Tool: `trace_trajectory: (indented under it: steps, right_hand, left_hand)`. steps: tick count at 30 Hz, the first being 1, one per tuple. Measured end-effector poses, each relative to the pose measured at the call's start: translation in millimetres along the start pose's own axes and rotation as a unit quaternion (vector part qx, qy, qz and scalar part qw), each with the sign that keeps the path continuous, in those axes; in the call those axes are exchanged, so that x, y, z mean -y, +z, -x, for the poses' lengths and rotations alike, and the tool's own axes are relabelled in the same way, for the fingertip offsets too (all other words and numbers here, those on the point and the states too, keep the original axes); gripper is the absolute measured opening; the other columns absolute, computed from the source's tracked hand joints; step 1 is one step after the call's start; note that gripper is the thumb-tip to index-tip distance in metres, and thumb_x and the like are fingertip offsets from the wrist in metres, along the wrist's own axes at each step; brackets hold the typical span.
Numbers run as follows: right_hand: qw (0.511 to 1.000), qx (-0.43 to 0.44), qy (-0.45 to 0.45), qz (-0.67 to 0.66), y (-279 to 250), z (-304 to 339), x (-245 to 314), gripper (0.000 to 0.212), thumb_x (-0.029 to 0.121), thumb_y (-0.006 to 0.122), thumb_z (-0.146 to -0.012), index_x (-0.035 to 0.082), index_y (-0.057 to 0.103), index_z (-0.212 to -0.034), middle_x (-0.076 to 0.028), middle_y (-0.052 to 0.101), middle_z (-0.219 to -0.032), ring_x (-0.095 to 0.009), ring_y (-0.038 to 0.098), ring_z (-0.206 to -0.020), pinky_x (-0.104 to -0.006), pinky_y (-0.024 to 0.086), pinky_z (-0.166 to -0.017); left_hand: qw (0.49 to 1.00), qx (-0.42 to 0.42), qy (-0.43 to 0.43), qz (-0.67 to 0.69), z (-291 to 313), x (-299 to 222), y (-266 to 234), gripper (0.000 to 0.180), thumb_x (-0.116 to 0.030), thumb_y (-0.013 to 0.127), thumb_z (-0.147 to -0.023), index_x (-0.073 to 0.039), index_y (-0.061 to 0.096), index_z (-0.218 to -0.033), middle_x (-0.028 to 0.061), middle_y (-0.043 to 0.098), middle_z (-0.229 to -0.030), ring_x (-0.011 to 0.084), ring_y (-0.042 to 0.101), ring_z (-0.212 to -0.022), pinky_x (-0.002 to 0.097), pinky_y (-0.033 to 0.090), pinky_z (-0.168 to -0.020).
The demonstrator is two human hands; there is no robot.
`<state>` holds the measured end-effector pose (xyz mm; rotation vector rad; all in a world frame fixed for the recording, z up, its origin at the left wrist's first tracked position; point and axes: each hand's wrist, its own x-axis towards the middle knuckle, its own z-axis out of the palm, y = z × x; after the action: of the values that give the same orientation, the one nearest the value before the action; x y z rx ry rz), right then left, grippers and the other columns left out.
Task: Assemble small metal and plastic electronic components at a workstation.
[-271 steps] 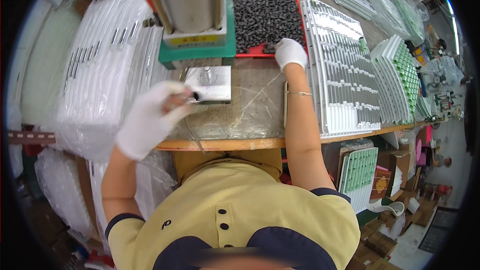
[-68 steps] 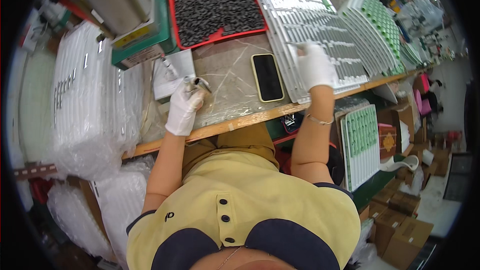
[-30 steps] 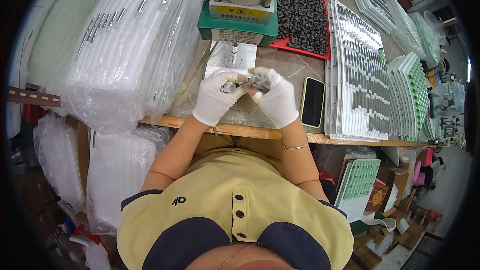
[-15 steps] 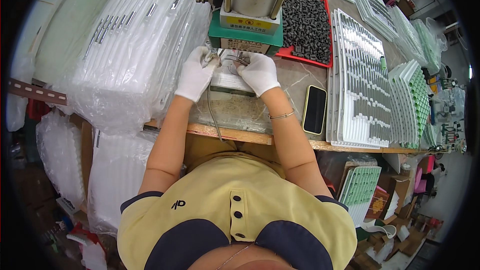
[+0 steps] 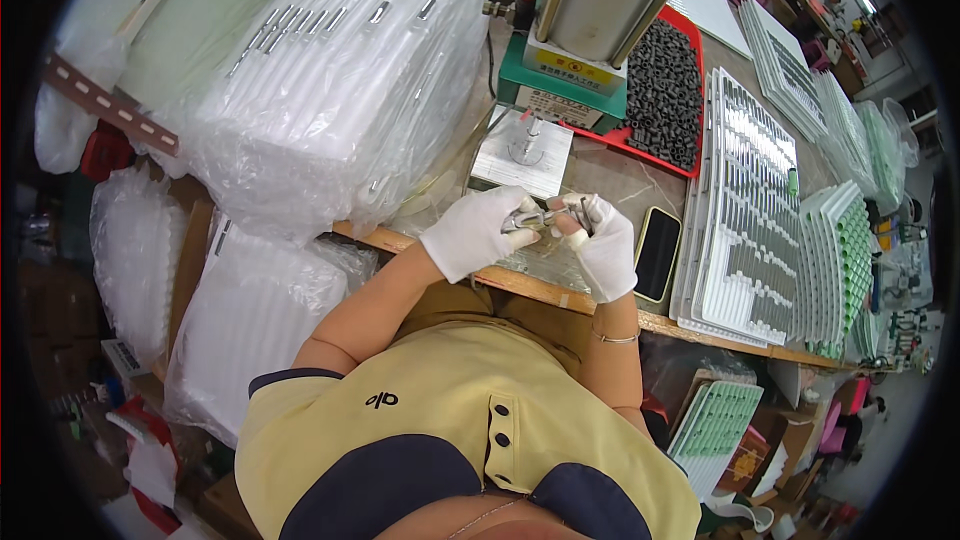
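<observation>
In front of the press's metal base plate (image 5: 497,162), both my gloved hands meet over the near part of the bench. My left hand (image 5: 470,235) is closed around a short shiny metal tube (image 5: 524,221), its end pointing toward my other hand. My right hand (image 5: 606,255), with thumb and fingertips bare, pinches a thin dark metal piece (image 5: 585,214) close to the tube's end; its exact kind is too small to tell. Above the plate stands the green press head (image 5: 563,93) under a metal cylinder. A small round upright fixture (image 5: 526,143) sits on the plate.
A red tray (image 5: 690,166) of small black plastic parts stands right of the press. A phone (image 5: 658,255) lies by my right hand. White racks (image 5: 745,230) of metal tubes fill the right side; plastic-wrapped white trays (image 5: 330,90) stand left. The bench's wooden edge (image 5: 540,288) runs before me.
Both hands have come back from under the press head toward me and now meet. The plate's fixture shows now. The whole view has shifted and tilted.
</observation>
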<state>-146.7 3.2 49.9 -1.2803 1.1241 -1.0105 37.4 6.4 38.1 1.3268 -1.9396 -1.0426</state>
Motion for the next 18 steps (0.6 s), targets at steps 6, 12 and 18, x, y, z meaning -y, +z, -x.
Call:
trace_trajectory:
  steps: [6, 12, 18]
  right_hand:
    - [0.999, -0.017, -0.02, 0.034, -4, 7, 6, 0.026, 0.0, 0.069, -0.079, -0.002, 0.061, -0.104, -0.001, 0.064, -0.085, -0.006, 0.055, -0.069, -0.0196, 0.045, -0.064]
    - [0.892, -0.187, 0.026, 0.411, -85, -19, -2, 0.018, 0.015, 0.065, -0.083, 0.006, 0.061, -0.097, -0.017, 0.066, -0.089, -0.029, 0.065, -0.08, -0.0365, 0.05, -0.074]
    - [0.806, -0.193, 0.09, 0.552, -113, -90, -18, 0.025, 0.029, 0.051, -0.09, 0.011, 0.064, -0.101, -0.017, 0.066, -0.1, -0.035, 0.063, -0.093, -0.0443, 0.048, -0.081]
  left_hand:
    - [0.984, -0.114, 0.091, -0.106, 16, -17, -16, 0.022, -0.014, 0.069, -0.074, -0.007, 0.056, -0.09, 0.0137, 0.062, -0.081, 0.0282, 0.063, -0.07, 0.0362, 0.049, -0.062]
    - [0.968, -0.218, -0.017, -0.126, 11, -29, -173, 0.018, -0.009, 0.056, -0.074, -0.003, 0.056, -0.091, 0.0033, 0.057, -0.072, 0.0173, 0.054, -0.064, 0.0301, 0.043, -0.056]
    - [0.93, -0.236, -0.096, -0.266, -94, 72, -249, 0.036, -0.031, 0.057, -0.081, 0.0, 0.062, -0.101, 0.0151, 0.064, -0.083, 0.0224, 0.063, -0.081, 0.0315, 0.047, -0.07]
